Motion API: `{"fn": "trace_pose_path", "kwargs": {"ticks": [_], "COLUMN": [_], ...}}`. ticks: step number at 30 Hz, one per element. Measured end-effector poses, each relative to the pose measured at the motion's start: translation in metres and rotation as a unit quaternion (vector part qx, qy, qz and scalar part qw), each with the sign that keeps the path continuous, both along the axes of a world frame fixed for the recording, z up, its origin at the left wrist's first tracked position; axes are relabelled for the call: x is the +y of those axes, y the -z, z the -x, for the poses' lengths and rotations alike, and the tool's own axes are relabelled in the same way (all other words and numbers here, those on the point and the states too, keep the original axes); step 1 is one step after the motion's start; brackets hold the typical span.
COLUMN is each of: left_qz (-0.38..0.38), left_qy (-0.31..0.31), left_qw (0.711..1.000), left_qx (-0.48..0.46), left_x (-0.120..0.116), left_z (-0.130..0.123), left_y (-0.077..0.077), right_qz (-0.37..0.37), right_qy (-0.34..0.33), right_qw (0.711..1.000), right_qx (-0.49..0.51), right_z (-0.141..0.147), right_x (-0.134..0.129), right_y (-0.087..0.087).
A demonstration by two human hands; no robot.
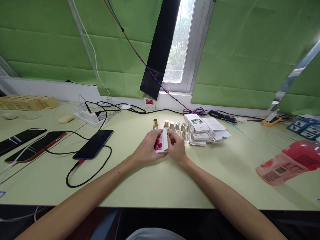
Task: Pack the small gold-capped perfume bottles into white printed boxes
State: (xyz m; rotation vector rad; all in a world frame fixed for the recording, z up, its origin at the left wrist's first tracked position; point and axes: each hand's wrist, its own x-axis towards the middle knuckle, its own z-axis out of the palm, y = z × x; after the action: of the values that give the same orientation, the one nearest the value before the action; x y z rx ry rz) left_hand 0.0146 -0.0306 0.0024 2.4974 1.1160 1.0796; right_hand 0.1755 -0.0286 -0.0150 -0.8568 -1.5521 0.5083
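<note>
Both hands meet over the middle of the pale green bench (155,186). Left hand (147,150) and right hand (177,148) are together, clamped from either side on a small white cardboard carton with a pink floral face (160,141). Carton held just above the bench top, pink face turned toward the left hand, white narrow side toward the right. Right fingertips (170,134) sit at the carton's upper edge; whether a flap is open there cannot be told.

Just beyond the hands: a row of small clear glass bottles with gold and silver caps (172,126), upright, close together. Just right of the bottles, beyond the right hand, a loose stack of flat white printed cartons (200,131), some overlapping.

Left of the left hand: a black smartphone lying flat (93,144) with a black cable (87,176) looped on the bench near it. Further left, two more dark phones (30,143). Beyond those, a white power strip (90,117) with plugs in it.

Well to the right of the right hand, a red and pink plastic pouch (290,163) lies on its side. Far right at the back, a yellow handheld device (271,120).

Behind the bottles, against the wall, another small white carton with a pink picture (149,103) stands upright.
</note>
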Motion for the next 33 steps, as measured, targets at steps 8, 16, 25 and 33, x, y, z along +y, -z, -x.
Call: {"fn": "trace_pose_path", "kwargs": {"ticks": [8,16,25,33], "left_qz": [0.002,-0.005,-0.004,-0.010], "left_qy": [0.024,0.058,0.081,0.063], "left_qw": [0.999,0.997,0.996,0.997], "left_qx": [-0.022,-0.045,-0.042,-0.030], "left_x": [-0.002,-0.003,-0.001,-0.002], "left_z": [-0.001,-0.003,-0.002,-0.004], "left_y": [0.002,-0.001,0.001,0.000], "right_qz": [-0.119,-0.218,-0.281,-0.294], "right_qy": [0.076,0.115,0.141,0.142], "right_qw": [0.990,0.968,0.947,0.944], "right_qx": [-0.015,-0.042,-0.059,-0.050], "right_z": [0.003,0.005,0.006,0.005], "right_x": [-0.010,-0.014,-0.015,-0.014], "right_y": [-0.007,-0.012,-0.013,-0.013]}}
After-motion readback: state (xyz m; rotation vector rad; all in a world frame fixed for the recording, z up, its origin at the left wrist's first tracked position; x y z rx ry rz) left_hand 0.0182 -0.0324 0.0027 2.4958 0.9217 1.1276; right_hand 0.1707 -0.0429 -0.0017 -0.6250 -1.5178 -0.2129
